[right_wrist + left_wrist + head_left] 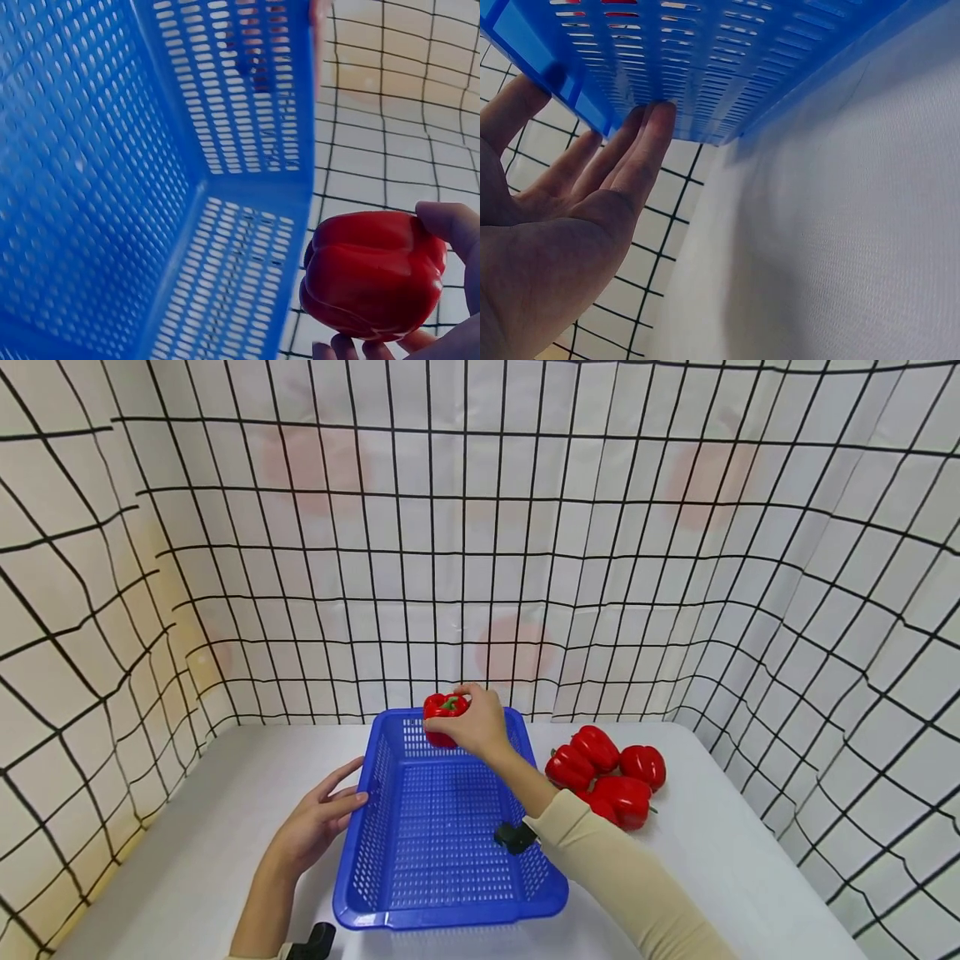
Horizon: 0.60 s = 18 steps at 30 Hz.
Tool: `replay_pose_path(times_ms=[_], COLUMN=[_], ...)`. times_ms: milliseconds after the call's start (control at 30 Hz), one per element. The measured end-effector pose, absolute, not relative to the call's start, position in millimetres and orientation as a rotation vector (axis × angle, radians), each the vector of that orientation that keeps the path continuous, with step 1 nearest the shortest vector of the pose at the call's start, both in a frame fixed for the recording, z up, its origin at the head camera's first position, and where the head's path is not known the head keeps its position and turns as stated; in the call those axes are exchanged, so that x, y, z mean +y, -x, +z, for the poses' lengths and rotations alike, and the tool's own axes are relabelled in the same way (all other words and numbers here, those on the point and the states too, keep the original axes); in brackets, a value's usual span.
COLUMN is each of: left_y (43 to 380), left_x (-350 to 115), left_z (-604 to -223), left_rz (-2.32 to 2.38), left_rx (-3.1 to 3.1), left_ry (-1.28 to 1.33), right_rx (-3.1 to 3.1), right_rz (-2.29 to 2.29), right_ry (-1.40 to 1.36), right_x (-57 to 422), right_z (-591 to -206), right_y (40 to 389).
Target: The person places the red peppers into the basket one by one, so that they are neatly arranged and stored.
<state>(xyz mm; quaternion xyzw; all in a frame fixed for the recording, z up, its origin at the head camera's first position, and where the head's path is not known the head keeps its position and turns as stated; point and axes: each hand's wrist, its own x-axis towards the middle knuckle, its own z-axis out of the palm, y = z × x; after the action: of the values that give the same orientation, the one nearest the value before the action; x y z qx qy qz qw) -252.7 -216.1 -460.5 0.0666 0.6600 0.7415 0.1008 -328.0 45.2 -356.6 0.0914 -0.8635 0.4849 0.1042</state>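
Observation:
Near the far end of the blue plastic basket (450, 914), my right hand (480, 722) grips a red bell pepper (441, 735) above the basket. In the right wrist view this bell pepper (375, 274) sits between the thumb and fingers, at the level of the rim. My left hand (315, 818) touches the basket's left side. Seen from the left wrist, the fairly straight fingers (641, 154) rest against the slotted outer wall (727, 67), with the thumb up at the rim. The basket's visible floor holds no pepper.
Several red bell peppers (622, 797) lie heaped on the white table (720, 860) to the right of the basket. Black wire mesh (517, 552) stands along the back and both sides. Dark wrist devices (516, 837) sit by both sleeves.

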Motion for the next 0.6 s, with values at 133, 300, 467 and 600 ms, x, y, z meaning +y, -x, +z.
replay_pose_path(times_ms=[133, 300, 467, 600], left_y=[252, 251, 251, 251], left_x=[-217, -216, -215, -214], left_z=[-461, -462, -462, -464], left_rz=[2.177, 2.159, 2.145, 2.16], left_rx=[1.974, 2.011, 2.035, 2.026], left_ry=[-0.187, -0.157, -0.159, -0.154], right_rx=[-2.575, -2.583, -2.578, -2.567], right_rz=[1.411, 1.417, 1.426, 1.405], right_ry=[-0.249, -0.224, -0.211, -0.219], right_x=[33, 19, 9, 3], right_z=[-369, -382, -397, -407], right_y=[332, 337, 339, 339])
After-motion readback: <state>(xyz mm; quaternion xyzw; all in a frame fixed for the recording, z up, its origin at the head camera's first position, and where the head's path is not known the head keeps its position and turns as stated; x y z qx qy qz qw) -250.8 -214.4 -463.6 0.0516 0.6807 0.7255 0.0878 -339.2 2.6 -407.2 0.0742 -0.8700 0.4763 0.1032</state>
